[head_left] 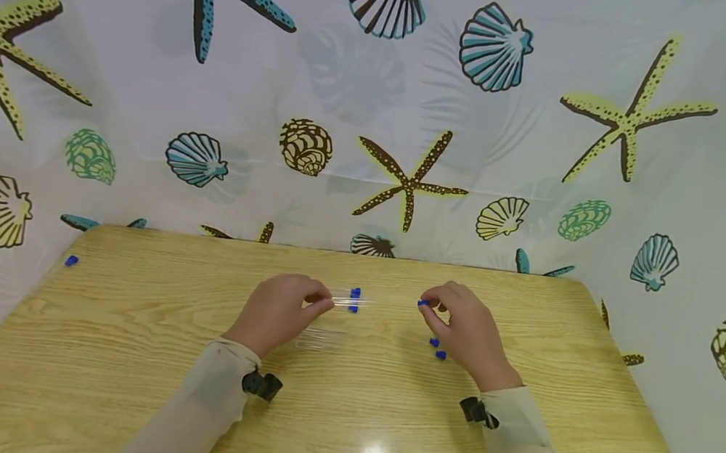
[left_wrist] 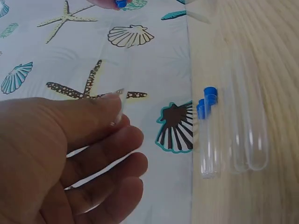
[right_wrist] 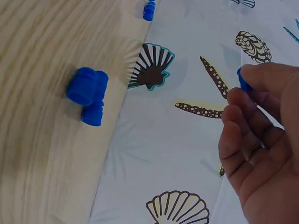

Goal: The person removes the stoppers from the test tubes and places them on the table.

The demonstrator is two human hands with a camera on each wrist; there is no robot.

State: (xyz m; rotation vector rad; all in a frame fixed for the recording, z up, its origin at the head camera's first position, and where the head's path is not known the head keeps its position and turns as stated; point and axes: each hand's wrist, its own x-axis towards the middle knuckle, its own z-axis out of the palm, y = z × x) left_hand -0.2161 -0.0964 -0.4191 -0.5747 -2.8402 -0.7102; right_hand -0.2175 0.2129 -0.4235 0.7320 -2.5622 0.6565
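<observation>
Above the table point(head_left: 347, 393), left grip point(head_left: 279, 312) pinches tube point(head_left: 343, 300); right grip point(head_left: 467, 331), cap point(head_left: 423, 303).

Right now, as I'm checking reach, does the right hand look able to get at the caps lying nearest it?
Probably yes: the loose caps lie close by with nothing seen over them, though the right hand is pinching another cap.

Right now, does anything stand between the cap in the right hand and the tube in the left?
Nothing visible does. In the head view, only a gap separates the cap in the right hand from the tube in the left hand. The loose caps near the right hand lie on the table, off that line.
</observation>
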